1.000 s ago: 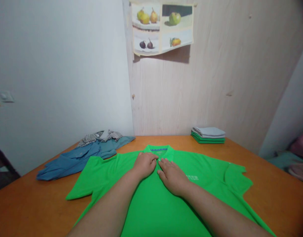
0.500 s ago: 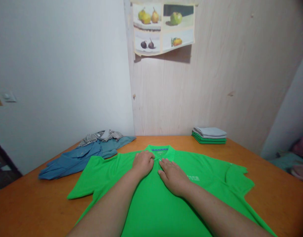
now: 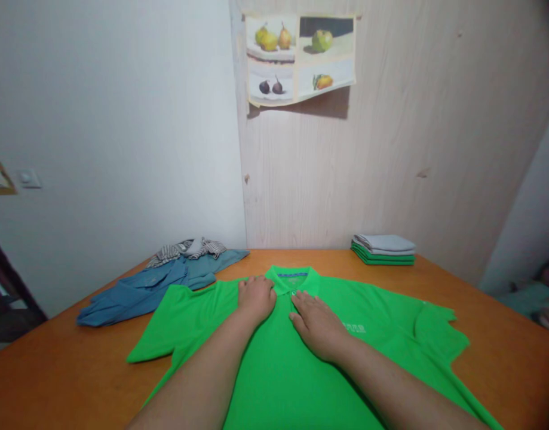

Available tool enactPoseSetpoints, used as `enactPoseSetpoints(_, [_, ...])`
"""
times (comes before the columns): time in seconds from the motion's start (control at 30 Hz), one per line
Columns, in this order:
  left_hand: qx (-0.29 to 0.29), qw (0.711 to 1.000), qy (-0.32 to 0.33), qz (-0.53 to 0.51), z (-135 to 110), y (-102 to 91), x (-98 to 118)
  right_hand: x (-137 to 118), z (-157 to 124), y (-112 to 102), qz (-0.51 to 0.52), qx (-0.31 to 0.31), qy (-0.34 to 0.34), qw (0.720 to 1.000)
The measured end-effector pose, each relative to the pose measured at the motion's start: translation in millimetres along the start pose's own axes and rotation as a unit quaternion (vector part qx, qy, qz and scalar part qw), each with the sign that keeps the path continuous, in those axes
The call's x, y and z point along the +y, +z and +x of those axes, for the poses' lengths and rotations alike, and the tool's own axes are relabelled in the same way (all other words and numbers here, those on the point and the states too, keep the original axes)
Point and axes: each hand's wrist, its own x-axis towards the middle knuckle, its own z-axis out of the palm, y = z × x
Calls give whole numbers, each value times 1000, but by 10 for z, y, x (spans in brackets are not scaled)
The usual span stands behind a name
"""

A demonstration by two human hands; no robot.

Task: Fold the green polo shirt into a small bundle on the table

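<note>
A bright green polo shirt lies spread front side up, its collar toward the wall and both short sleeves out to the sides. White lettering marks the chest on the right. My left hand rests on the shirt just left of the collar, fingers slightly bent and lying on the cloth. On the button placket below the collar, my right hand lies flat with its fingers stretched out. Neither hand grips the fabric. My forearms cover parts of the shirt front, and its hem is out of view.
Blue garments and a striped cloth lie loosely at the back left of the orange table. A folded stack of grey and green clothes stands at the back right. Fruit pictures hang on the wall.
My left hand has slid slightly left, away from the collar's edge. My right hand stays on the placket. The whole view has shifted a little.
</note>
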Motion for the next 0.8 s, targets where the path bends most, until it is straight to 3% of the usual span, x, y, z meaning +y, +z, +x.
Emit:
enactPoseSetpoints(0.17, [16,1000,25,-3,8,-29,34,2,-3,6,6,11,-4,1000])
enactPoseSetpoints(0.4, [2,984,154,-89,9,13,129,-8,6,2,3,13,-5,1000])
enactPoseSetpoints(0.67, [-31,985,142,-88,-24,26,112,25,6,35,32,25,-15,999])
enactPoseSetpoints(0.8, [-22,984,152,-89,-20,37,105,161,85,26,147,101,1,984])
